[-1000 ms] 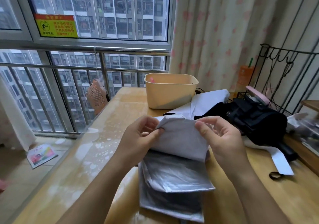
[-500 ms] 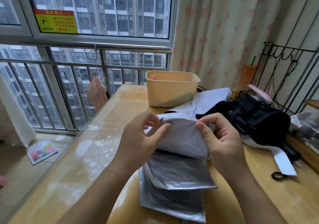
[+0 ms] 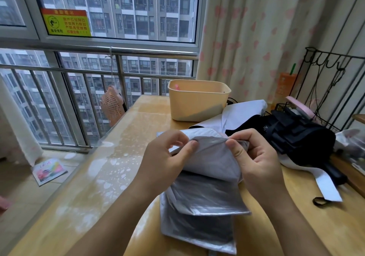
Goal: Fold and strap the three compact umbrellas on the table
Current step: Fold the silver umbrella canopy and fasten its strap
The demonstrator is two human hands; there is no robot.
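**Silver umbrella (image 3: 205,200) being pinched at far edge**

It is lying on the counter (image 3: 110,176), long axis running away from the person. The far edge of its top panel (image 3: 213,157) is being pinched by both grips, left hand (image 3: 167,157) and right hand (image 3: 256,163), equally near.

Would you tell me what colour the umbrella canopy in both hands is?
The umbrella canopy is shiny silver-grey; the head view shows it best.

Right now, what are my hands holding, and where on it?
The silver umbrella: left hand and right hand each pinch the upper edge of its top fabric fold.
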